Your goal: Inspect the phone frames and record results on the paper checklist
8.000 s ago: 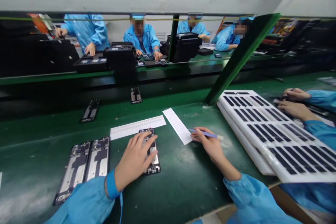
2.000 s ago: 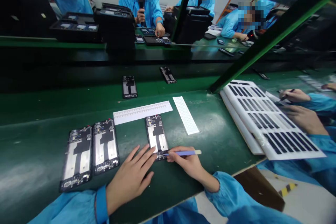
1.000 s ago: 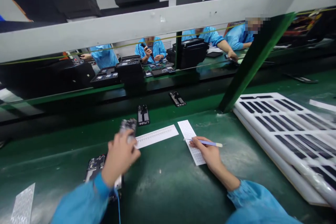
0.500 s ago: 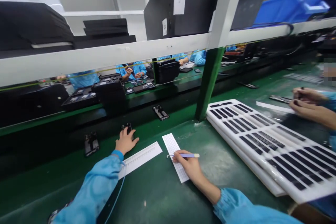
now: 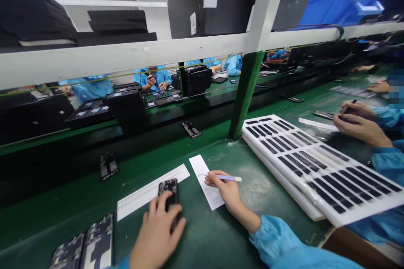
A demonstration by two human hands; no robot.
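Note:
My left hand (image 5: 157, 235) lies over a dark phone frame (image 5: 168, 187) on the green bench, fingers curled round its near end. Just beyond it lies a long white label strip (image 5: 148, 191). My right hand (image 5: 225, 189) pinches a thin blue-handled tool (image 5: 229, 178), its tip resting on a second white perforated strip (image 5: 205, 180). Two more phone frames (image 5: 85, 250) lie side by side at the near left.
A stack of white trays with dark slots (image 5: 312, 164) fills the right of the bench. A green post (image 5: 244, 92) rises behind. Loose phone frames (image 5: 108, 164) ride the black belt. A co-worker's hands (image 5: 356, 122) work at right; several people in blue sit across.
My left hand set one phone frame out on the belt, then came back to the bench with a frame under it. My right hand moved from the frame to the perforated strip.

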